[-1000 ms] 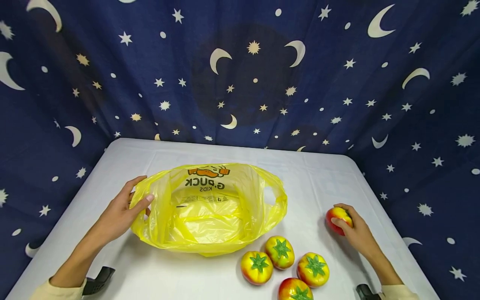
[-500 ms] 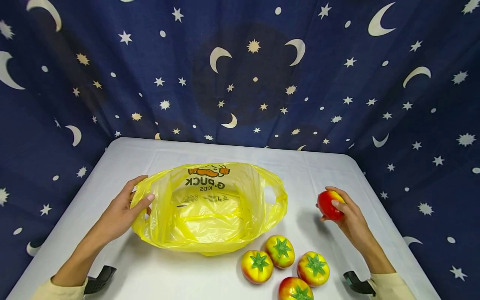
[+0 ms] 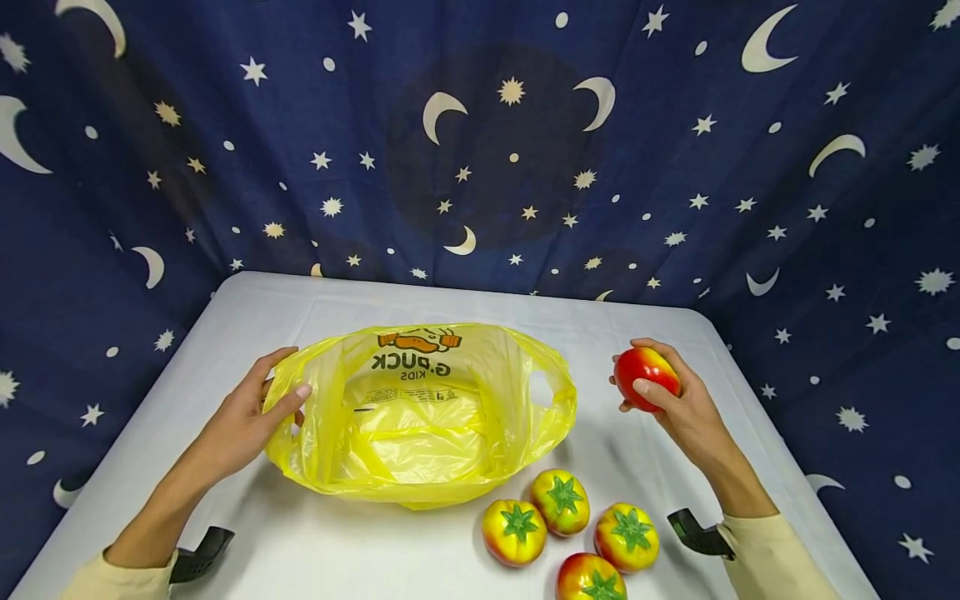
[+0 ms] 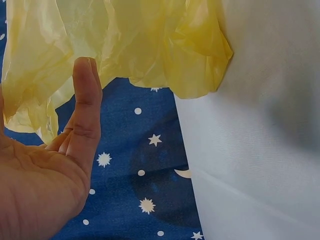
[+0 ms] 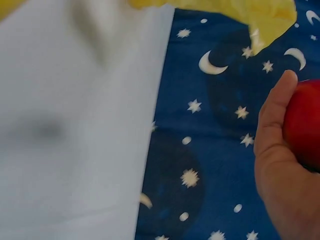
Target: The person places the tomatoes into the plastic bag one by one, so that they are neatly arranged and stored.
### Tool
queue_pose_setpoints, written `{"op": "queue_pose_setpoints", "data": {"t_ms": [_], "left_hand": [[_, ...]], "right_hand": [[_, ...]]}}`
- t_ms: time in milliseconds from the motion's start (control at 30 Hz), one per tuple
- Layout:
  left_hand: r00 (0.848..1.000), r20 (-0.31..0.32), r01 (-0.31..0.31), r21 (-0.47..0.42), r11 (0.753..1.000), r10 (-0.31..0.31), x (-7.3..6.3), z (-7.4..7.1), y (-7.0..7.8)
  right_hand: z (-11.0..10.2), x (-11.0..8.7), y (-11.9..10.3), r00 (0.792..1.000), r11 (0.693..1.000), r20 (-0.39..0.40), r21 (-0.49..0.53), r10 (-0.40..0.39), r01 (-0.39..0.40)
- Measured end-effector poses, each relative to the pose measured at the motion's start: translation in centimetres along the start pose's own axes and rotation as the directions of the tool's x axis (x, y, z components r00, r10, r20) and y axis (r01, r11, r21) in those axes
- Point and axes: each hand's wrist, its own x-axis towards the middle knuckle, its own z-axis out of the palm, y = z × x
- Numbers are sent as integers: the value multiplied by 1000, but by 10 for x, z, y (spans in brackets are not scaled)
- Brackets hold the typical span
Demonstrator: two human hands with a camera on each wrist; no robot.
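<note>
A yellow plastic bag [image 3: 420, 496] stands on the table with its mouth wide, its inside and mirrored duck print showing. My left hand [image 3: 243, 425] holds it by the handle at the left, thumb over the near side. In the left wrist view, the fingers [image 4: 86, 110] reach up beside the thin plastic. Raised above the table on the right, my right hand [image 3: 686, 408] grips a red and yellow toy fruit [image 3: 642, 372]. That fruit's red side [image 5: 306, 125] shows at the edge of the right wrist view; its stem end is mostly hidden.
Several toy fruits with green star-shaped tops, including one yellow-red fruit [image 3: 513, 537], lie on the white tablecloth [image 3: 360, 550] in front of the bag's right side. Dark blue curtains [image 3: 480, 167] with moons and stars surround the table's back and sides.
My right hand has lifted the toy fruit from the tablecloth and carried it leftward and farther from me, toward the bag. The left hand and the bag stay in place.
</note>
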Motion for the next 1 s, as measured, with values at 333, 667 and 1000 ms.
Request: {"op": "queue_pose_setpoints", "data": {"t_ms": [333,667,1000], "left_hand": [[1000,-7,-10,2,1000,10,-1,-3,1],[1000,-6,3,-32,999,-3,-2,-3,1],[1000,-7,18,-26,1000,-18,1,-1,2]], "right_hand": [[39,35,-39,995,979,92,-197,-39,57],[97,68,-72,959,961,275,-240,-68,137],[153,96,-91,889,937,447,-260,-99,235]]}}
